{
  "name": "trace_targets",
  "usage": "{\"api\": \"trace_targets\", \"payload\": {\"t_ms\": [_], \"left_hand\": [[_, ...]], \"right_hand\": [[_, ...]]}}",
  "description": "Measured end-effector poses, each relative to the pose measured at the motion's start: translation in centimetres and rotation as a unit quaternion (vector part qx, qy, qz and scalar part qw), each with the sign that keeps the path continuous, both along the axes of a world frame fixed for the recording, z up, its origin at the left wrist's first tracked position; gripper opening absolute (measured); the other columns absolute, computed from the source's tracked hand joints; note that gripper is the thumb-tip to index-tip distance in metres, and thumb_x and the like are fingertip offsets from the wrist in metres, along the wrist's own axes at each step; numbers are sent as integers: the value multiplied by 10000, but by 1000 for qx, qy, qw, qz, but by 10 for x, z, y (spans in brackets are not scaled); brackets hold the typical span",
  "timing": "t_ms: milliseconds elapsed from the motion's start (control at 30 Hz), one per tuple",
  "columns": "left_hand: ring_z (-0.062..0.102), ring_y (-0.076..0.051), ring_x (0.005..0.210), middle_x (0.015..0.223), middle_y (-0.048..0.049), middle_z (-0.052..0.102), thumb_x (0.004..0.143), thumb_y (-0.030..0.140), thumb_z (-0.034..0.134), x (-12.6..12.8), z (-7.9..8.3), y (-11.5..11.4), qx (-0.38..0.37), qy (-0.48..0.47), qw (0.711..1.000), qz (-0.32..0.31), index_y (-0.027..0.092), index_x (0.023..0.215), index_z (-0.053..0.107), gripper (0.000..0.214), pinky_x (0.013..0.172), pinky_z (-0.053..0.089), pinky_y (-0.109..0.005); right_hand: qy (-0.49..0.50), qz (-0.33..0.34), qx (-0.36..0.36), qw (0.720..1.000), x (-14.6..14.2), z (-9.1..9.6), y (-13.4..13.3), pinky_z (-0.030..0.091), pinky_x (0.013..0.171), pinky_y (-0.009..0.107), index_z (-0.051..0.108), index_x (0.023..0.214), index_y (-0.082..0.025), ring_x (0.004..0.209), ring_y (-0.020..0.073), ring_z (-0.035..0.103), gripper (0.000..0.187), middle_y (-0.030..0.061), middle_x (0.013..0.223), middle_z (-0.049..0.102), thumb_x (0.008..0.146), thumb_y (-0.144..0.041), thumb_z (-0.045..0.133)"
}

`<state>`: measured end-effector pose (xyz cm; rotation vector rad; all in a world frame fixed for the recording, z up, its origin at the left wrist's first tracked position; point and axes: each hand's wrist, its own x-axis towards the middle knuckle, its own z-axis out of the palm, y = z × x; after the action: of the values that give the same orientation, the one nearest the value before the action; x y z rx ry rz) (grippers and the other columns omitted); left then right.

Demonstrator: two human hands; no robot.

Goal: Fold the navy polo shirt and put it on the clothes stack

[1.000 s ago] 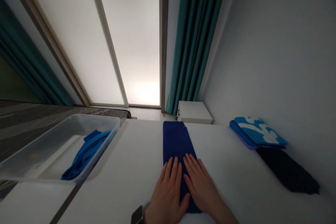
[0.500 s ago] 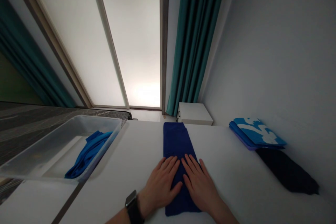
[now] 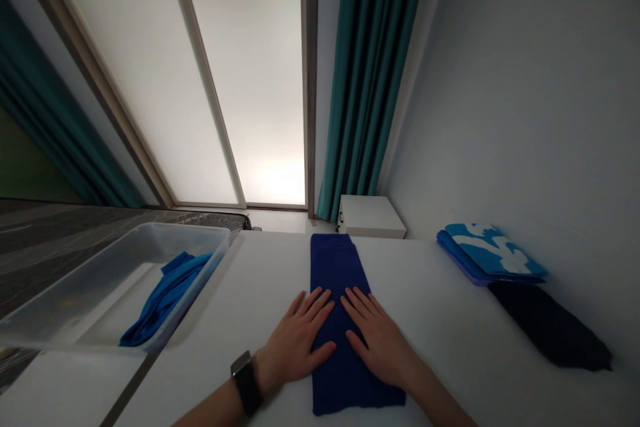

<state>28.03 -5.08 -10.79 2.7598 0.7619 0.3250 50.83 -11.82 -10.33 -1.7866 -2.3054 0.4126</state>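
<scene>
A dark blue piece of cloth (image 3: 336, 267), folded into a long strip, lies flat on the white table (image 3: 240, 320) and runs away from me. My left hand (image 3: 303, 337) rests with its fingers stretched across the left edge of the strip. On the right edge lies my right hand (image 3: 375, 333), flat, with fingers extended and thumb pointing inward. The two hands are apart, and bare cloth shows between them. Neither one grips the fabric. What kind of garment the strip is, I cannot tell.
To the left stands a translucent plastic bin (image 3: 150, 235) holding a crumpled blue cloth (image 3: 167, 297). At the right, by the wall, sit a stack of folded blue fabric (image 3: 493, 250) with a white pattern and a black cloth (image 3: 550, 327). A white cabinet (image 3: 373, 213) stands beyond the table.
Both hands have spread slightly apart, left hand to the left and right hand to the right. More of the strip's near right corner shows.
</scene>
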Motion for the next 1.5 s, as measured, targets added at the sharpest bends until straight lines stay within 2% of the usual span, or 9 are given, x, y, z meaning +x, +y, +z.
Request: {"api": "trace_targets", "payload": {"t_ms": [367,500,600,733,867,1033,1167,1333,1500], "left_hand": [[187,-302,1472,1600,-94,227,928,473,506,-19,18,-6,6,18,997,-71,213,1527,249,702,1201,86,-550],[237,-257,1461,1583,-98,277,946,365,486,-19,31,-11,7,-4,993,-120,192,1539,211,677,1213,175,-452],[300,-253,1438,1558,-89,340,944,321,484,-18,37,-13,-12,-6,991,-135,205,1526,260,634,1198,242,-434],[350,-262,1414,1535,-95,382,931,305,497,-19,35,-9,-41,3,989,-145,199,1505,316,611,1184,281,-445],[369,-223,1406,1525,-66,404,970,245,402,-23,30,5,-82,-35,984,-155,217,1489,356,522,1186,290,-399],[377,-191,1401,1521,-30,413,873,75,375,-29,24,19,-117,-56,982,-140,232,1483,367,630,1181,306,-366],[323,-204,1429,1558,-40,344,712,32,443,-32,23,19,-103,-31,981,-159,222,1492,336,810,1192,274,-395],[388,-262,1393,1531,-91,390,723,218,613,-34,21,7,-93,-27,985,-142,223,1467,345,791,1202,193,-470],[522,-230,1266,1360,-88,584,826,226,582,-27,16,-11,-101,-87,988,-76,236,1291,528,468,1105,335,-393]], "right_hand": [[-8,-19,24,999,-24,-1,-25,99,1205,527,271,1522,-213,1470,248,179,590,50,1590,232,993,-465,341],[-1,24,88,996,-21,11,-40,217,1189,496,429,1448,-181,1420,239,319,490,94,1530,387,981,-327,392],[-7,102,114,988,-21,14,-58,348,1131,426,549,1330,-204,1296,240,484,444,99,1382,560,898,-305,538],[-62,179,157,969,-20,0,-75,405,1080,425,541,1327,-192,1244,282,526,549,127,1324,600,814,-355,653],[-95,129,233,959,-21,-22,-79,436,1060,381,477,1383,-135,1289,275,492,619,150,1382,556,784,-198,621],[-79,101,344,930,-26,-35,-77,503,990,355,592,1251,-168,1184,244,594,436,81,1237,676,818,-133,545],[-44,118,236,964,-25,-19,-76,487,1008,320,585,1277,-177,1182,228,604,502,65,1241,678,795,-61,508],[42,95,24,994,-19,26,-73,458,1016,288,579,1290,-196,1193,224,598,588,71,1314,631,718,-64,533],[89,24,-75,993,-16,71,-77,509,834,273,624,1173,-277,947,215,699,408,29,1101,732,784,-171,561]]}}
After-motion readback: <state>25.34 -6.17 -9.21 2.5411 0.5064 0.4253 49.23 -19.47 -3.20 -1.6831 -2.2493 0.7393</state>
